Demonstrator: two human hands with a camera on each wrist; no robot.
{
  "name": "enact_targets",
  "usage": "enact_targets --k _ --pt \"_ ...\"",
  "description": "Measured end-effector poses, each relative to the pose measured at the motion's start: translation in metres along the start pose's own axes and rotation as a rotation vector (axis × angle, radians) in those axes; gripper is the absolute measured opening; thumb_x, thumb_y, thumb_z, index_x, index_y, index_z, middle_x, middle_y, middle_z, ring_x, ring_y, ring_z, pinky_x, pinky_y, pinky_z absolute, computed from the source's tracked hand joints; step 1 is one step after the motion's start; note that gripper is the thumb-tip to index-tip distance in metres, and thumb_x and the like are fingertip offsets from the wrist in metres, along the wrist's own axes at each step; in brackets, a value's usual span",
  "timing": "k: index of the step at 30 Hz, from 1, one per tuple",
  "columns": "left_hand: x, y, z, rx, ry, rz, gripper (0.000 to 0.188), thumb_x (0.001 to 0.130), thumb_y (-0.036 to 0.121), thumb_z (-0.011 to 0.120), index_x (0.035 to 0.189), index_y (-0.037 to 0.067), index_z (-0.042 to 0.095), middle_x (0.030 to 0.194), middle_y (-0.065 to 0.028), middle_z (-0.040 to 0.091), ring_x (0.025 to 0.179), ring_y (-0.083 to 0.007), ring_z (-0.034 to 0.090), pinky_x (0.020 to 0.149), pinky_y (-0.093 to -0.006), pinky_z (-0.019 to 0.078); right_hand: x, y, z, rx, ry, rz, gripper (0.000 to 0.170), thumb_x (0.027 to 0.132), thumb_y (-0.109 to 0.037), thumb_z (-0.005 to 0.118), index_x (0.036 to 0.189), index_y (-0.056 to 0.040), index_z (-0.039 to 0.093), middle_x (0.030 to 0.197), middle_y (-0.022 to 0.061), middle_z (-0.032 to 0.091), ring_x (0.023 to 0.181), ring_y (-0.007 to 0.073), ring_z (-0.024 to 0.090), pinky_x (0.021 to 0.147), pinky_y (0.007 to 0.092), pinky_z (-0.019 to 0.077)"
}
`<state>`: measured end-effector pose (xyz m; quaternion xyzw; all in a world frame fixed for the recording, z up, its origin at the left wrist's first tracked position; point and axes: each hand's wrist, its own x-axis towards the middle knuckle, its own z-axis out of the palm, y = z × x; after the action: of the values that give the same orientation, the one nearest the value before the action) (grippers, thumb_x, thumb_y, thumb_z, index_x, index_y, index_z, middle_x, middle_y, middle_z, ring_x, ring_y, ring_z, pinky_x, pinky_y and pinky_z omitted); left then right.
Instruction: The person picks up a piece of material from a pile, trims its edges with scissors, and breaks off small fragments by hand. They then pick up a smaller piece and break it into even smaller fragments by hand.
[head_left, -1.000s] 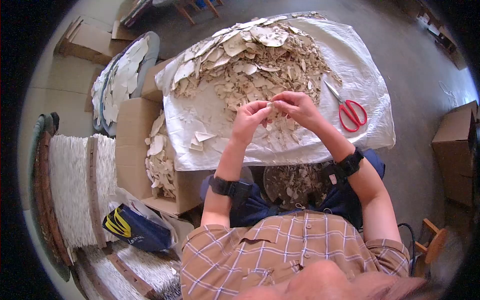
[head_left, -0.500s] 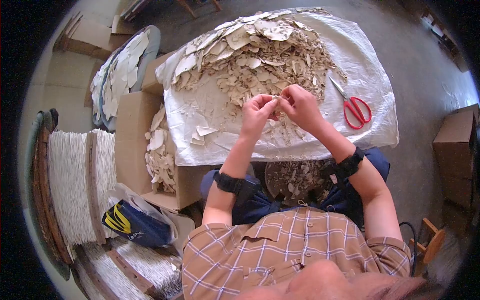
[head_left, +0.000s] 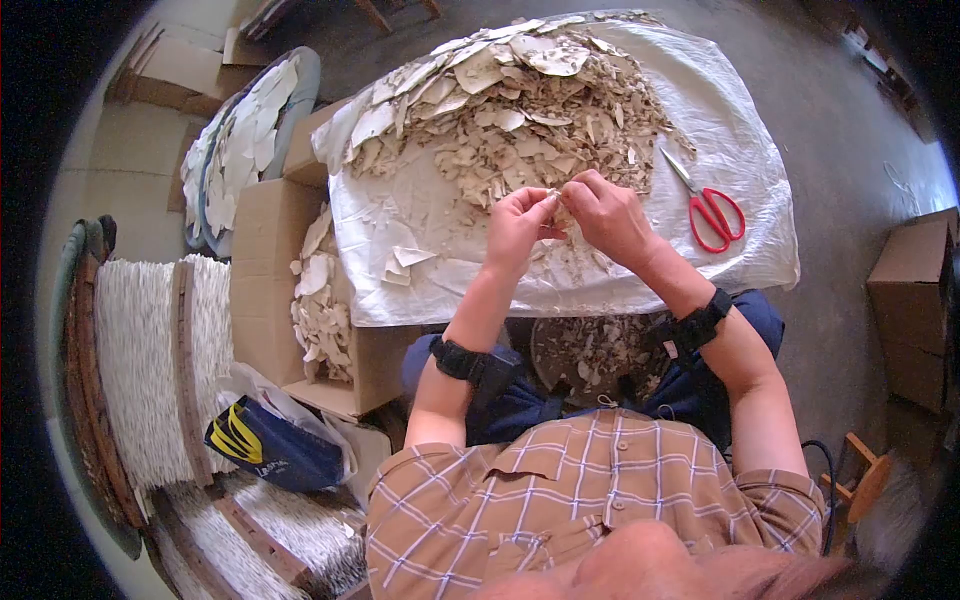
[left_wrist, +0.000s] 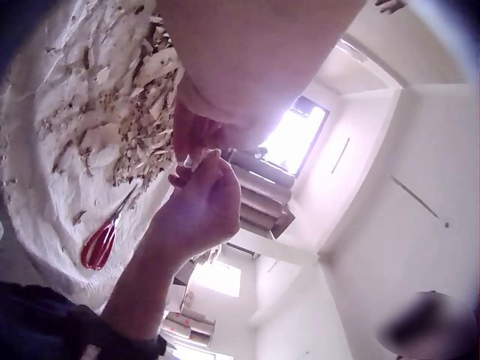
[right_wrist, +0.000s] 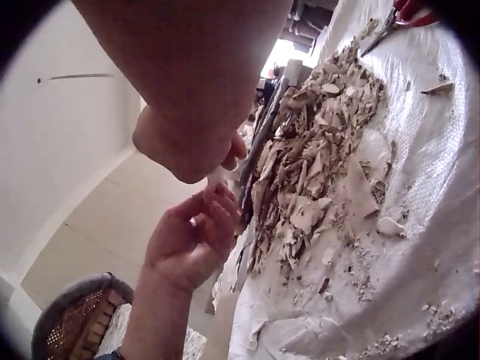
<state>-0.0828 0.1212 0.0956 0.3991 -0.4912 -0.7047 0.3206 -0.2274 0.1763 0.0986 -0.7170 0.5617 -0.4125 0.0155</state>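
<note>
Over the near side of the heap, the left hand (head_left: 517, 228) and right hand (head_left: 610, 218) meet fingertip to fingertip. Between them they pinch a small pale flake (right_wrist: 216, 178), mostly covered by the fingers. In the left wrist view the right hand (left_wrist: 201, 206) has its thumb and fingers drawn together at the flake. The right wrist view shows the left hand (right_wrist: 191, 241) gripping it from below with bent fingers. Beyond the hands rises a heap of dry, cream-coloured flakes (head_left: 530, 135) on a white woven sheet (head_left: 390, 225). Red-handled scissors (head_left: 697, 195) lie to the right, blades pointing away.
A few larger pale pieces (head_left: 408, 257) lie on the sheet's left. Beside it stands an open cardboard box (head_left: 265, 285) holding flakes. A round container of scraps (head_left: 585, 385) sits between the knees. Further left are trays of pale sheets (head_left: 245, 145) and a blue bag (head_left: 285, 455).
The fingertips have stayed together at the flake while the right hand's fingers shifted their bend slightly. Hands and surroundings sit a little differently in the view, as the head camera moved.
</note>
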Motion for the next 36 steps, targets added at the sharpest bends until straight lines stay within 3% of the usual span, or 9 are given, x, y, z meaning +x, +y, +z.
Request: enact_targets --k 5,7,8,11,17,27,29,32,36 --pt "0.014 0.000 -0.023 -0.335 0.150 -0.011 0.013 0.081 0.011 0.057 0.090 0.003 0.055 0.075 -0.0040 0.059 0.060 -0.0117 0.058 0.051 -0.0273 0.0520 0.002 -0.005 0.000 0.226 0.200 -0.037 0.009 0.076 -0.008 0.057 0.081 -0.0030 0.053 0.072 0.0096 0.056 0.059 0.0219 0.057 0.049 0.0300 0.0467" --pt "0.012 0.008 -0.022 -0.235 0.195 0.037 0.012 0.080 0.010 0.058 0.090 0.003 0.057 0.074 -0.0032 0.059 0.060 -0.0106 0.057 0.048 -0.0244 0.0492 0.000 -0.002 -0.007 0.915 -0.225 0.680 0.011 0.075 -0.009 0.058 0.082 -0.0020 0.053 0.067 0.0046 0.055 0.053 0.0121 0.054 0.044 0.0248 0.0444" --pt "0.010 0.010 -0.021 -0.235 0.194 0.036 0.012 0.080 0.010 0.058 0.090 0.003 0.057 0.074 -0.0032 0.059 0.060 -0.0106 0.057 0.048 -0.0244 0.0492 -0.002 0.003 -0.003 1.047 -0.202 0.715 0.014 0.076 -0.012 0.059 0.083 -0.0006 0.055 0.062 0.0003 0.052 0.050 0.0061 0.051 0.041 0.0213 0.0423" --pt "0.004 0.012 -0.012 -0.068 0.124 0.105 0.013 0.080 0.011 0.059 0.089 0.002 0.059 0.073 -0.0030 0.060 0.059 -0.0099 0.057 0.045 -0.0210 0.0449 0.007 -0.008 -0.011 1.207 -0.218 0.924 0.018 0.079 -0.016 0.059 0.086 0.0005 0.056 0.059 0.0007 0.052 0.049 0.0069 0.051 0.042 0.0206 0.0428" --pt "-0.003 0.018 -0.003 0.250 0.088 0.217 0.017 0.079 0.012 0.059 0.089 -0.001 0.061 0.070 -0.0035 0.061 0.058 -0.0066 0.056 0.042 -0.0183 0.0422 0.002 0.005 -0.001 0.984 -0.228 0.778 0.019 0.081 -0.018 0.057 0.084 0.0008 0.059 0.062 0.0012 0.054 0.051 0.0062 0.051 0.043 0.0207 0.0437" --pt "-0.005 0.022 -0.014 0.380 -0.123 0.060 0.015 0.079 0.011 0.059 0.086 -0.002 0.062 0.070 -0.0039 0.062 0.060 -0.0076 0.059 0.045 -0.0188 0.0463 0.002 0.003 -0.006 0.751 -0.371 0.681 0.014 0.078 -0.013 0.060 0.079 0.0006 0.059 0.058 0.0006 0.052 0.047 0.0050 0.048 0.042 0.0217 0.0395" --pt "-0.006 0.016 -0.012 0.394 -0.100 0.077 0.014 0.079 0.010 0.058 0.085 -0.002 0.062 0.069 -0.0042 0.062 0.060 -0.0080 0.059 0.046 -0.0191 0.0467 0.001 0.005 -0.002 0.382 -0.260 0.455 0.015 0.072 -0.015 0.061 0.075 -0.0001 0.060 0.061 0.0120 0.057 0.056 0.0207 0.057 0.051 0.0306 0.0450" --pt "-0.006 0.012 -0.007 0.338 -0.054 0.136 0.012 0.078 0.008 0.059 0.083 -0.003 0.062 0.068 -0.0050 0.062 0.057 -0.0084 0.059 0.047 -0.0195 0.0476 0.000 0.005 -0.001 0.244 -0.128 0.281 0.015 0.070 -0.015 0.061 0.070 -0.0009 0.057 0.066 0.0156 0.056 0.063 0.0288 0.057 0.055 0.0366 0.0448" --pt "-0.005 0.008 0.001 0.289 0.007 0.156 0.011 0.078 0.007 0.060 0.081 -0.003 0.062 0.068 -0.0064 0.062 0.056 -0.0094 0.059 0.049 -0.0206 0.0496 -0.002 0.002 -0.001 0.168 -0.065 0.219 0.014 0.073 -0.013 0.057 0.067 -0.0017 0.052 0.067 0.0142 0.054 0.063 0.0300 0.056 0.054 0.0390 0.0446"
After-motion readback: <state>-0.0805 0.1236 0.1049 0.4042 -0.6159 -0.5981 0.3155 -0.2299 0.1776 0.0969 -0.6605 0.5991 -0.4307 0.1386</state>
